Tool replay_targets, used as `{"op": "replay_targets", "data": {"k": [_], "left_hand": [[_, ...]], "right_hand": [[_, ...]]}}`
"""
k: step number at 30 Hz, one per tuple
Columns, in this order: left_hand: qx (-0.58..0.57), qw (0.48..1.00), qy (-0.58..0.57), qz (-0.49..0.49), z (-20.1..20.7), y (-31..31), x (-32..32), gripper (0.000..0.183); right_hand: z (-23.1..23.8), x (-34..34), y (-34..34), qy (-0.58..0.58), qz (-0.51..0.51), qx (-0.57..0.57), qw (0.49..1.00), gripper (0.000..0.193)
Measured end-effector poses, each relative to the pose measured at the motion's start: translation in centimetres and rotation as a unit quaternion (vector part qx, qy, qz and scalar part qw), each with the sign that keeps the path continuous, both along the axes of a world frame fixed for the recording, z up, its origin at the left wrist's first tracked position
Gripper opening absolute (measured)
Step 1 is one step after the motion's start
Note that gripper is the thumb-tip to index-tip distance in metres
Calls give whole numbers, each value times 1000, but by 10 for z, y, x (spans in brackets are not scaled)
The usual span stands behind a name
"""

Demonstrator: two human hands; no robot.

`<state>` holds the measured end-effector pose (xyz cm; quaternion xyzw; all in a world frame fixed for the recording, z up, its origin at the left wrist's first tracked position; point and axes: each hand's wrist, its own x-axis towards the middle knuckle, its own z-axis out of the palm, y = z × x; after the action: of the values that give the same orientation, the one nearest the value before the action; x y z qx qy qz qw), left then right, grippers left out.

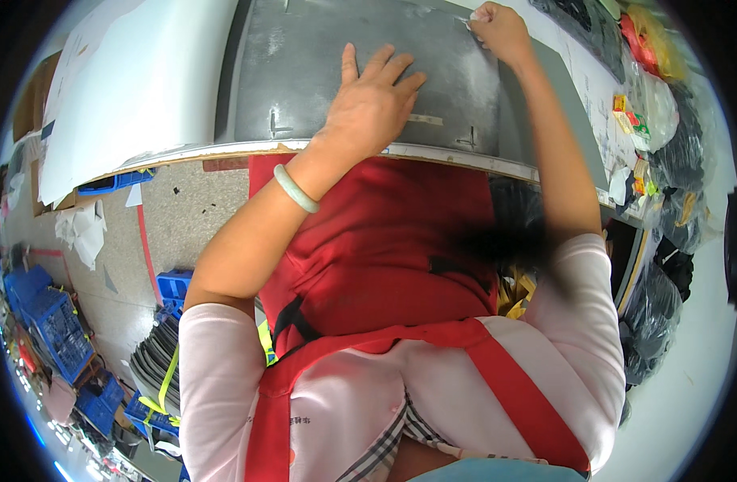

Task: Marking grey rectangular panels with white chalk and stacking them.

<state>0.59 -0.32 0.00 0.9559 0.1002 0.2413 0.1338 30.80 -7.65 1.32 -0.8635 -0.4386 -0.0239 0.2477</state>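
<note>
A large dark grey sheet (304, 80) lies on the worktable in front of me, with whitish smudges and small L-shaped corner marks on it. My left hand (374, 100) rests flat on this sheet near its middle, fingers spread and holding nothing. Up at the sheet's far right corner, my right hand (501, 32) is closed, its fingertips pinching a small whitish piece (468, 22) too small to name. A short pale strip (425, 120) sits on the sheet just right of my left hand.
A big white sheet (156, 72) curves over the table's left part. Clear and black plastic bags (677, 136) and a small yellow-green box (630, 119) line the right side. Blue crates (55, 325) and a stack of dark sheets (156, 357) stand at the lower left.
</note>
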Motion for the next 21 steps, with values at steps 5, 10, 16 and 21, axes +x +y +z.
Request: {"op": "replay_targets", "data": {"k": [5, 10, 16, 21], "left_hand": [[13, 1000, 12, 19, -3, 1, -1, 32], [45, 998, 33, 15, -4, -1, 0, 33], [10, 999, 32, -8, -4, -1, 0, 36], [-19, 1000, 18, -7, -7, 0, -1, 39]], "right_hand": [[23, -12, 10, 151, 17, 31, 988, 21], [28, -63, 61, 298, 83, 123, 943, 14], [21, -138, 139, 144, 195, 51, 969, 21], [30, -163, 173, 54, 254, 46, 964, 20]]}}
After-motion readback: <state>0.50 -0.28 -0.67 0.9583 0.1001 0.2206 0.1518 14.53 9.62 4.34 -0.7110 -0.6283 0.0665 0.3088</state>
